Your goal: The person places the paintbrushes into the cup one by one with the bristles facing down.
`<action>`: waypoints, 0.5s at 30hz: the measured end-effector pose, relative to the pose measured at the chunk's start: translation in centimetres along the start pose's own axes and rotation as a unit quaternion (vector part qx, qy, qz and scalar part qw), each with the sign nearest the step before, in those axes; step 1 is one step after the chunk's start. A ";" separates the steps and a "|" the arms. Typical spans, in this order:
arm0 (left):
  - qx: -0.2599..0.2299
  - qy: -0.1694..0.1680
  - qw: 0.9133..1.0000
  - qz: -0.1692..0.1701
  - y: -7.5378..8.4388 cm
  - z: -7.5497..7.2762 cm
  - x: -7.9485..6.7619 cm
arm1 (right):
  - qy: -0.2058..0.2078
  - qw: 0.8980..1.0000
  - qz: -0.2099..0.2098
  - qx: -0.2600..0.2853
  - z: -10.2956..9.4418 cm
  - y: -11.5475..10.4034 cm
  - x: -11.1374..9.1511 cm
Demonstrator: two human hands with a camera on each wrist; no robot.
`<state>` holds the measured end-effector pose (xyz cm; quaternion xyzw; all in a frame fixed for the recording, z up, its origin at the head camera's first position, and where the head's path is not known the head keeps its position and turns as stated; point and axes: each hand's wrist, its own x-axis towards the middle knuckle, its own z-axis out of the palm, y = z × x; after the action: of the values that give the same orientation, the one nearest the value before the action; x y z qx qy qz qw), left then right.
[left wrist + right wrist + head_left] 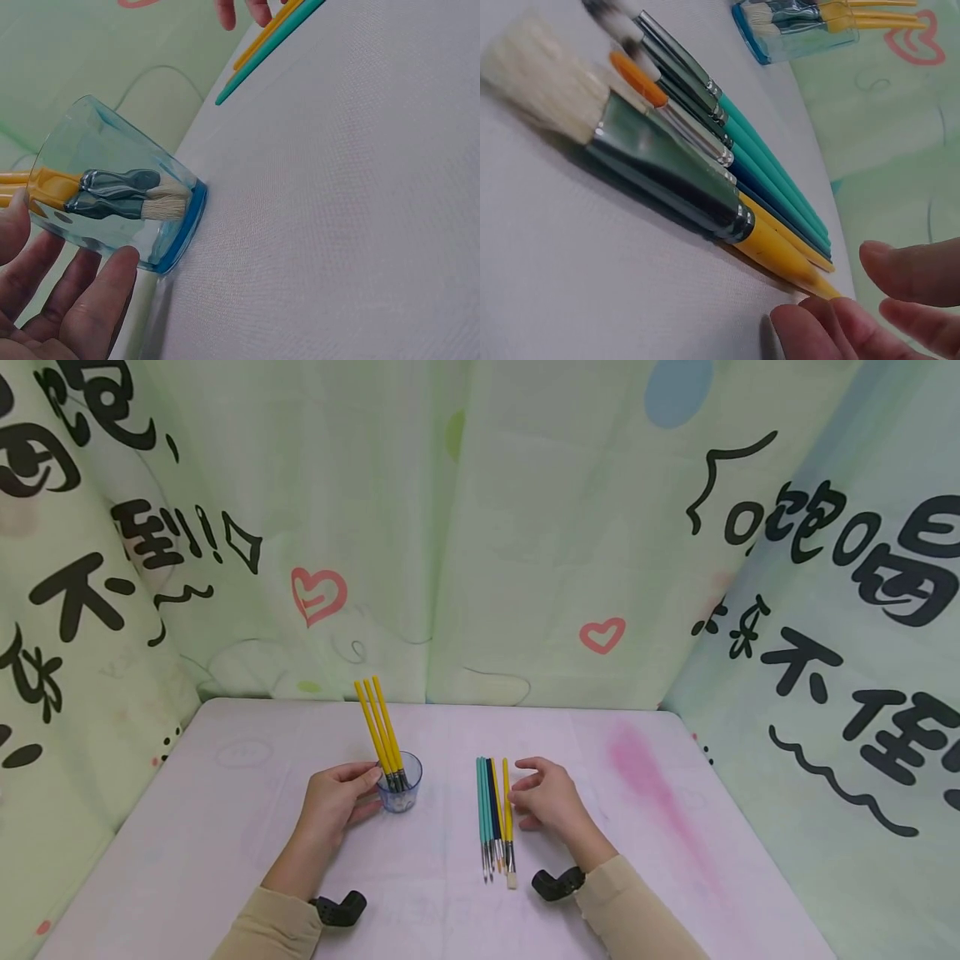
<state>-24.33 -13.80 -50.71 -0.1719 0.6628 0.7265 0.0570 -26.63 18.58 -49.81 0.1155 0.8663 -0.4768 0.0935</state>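
A clear blue-tinted plastic cup (397, 803) stands on the table with three yellow-handled brushes (382, 727) in it, their pale bristles down. My left hand (333, 802) holds the cup from its left, thumb near the rim and fingers at the side. To the right lies a row of brushes, bristles toward me: teal-handled brushes (482, 802), a dark blue one (492, 797), a thin yellow one, and a wide flat yellow brush (667, 172) outermost. Beside that flat brush is my right hand (551, 797), thumb and fingers apart, with fingertips right at its handle in the right wrist view.
The table is covered with a pale pink-white cloth (420, 893) bearing a pink stain on the right. Light green curtains (525, 527) with black lettering and red hearts enclose its back and sides. Black wrist cameras (341, 910) sit at both sleeve cuffs.
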 end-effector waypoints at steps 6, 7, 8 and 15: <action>-0.001 0.002 1.000 -0.002 0.0 0.1 0.0 | -0.001 1.000 0.024 -0.015 0.1 -0.1 0.1; -0.002 0.002 1.000 -0.002 0.0 0.1 0.0 | 0.000 1.000 0.025 -0.019 0.1 -0.2 0.1; -0.002 0.002 1.000 -0.003 0.0 0.1 0.0 | 0.001 0.999 0.025 -0.023 0.1 -0.2 0.2; -0.002 0.006 1.000 -0.005 0.0 0.0 0.0 | 0.005 0.998 0.028 -0.052 0.6 -0.4 0.7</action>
<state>-24.33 -13.76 -50.75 -0.1795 0.6608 0.7267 0.0559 -27.40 17.96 -49.96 0.1366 0.8867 -0.4282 0.1084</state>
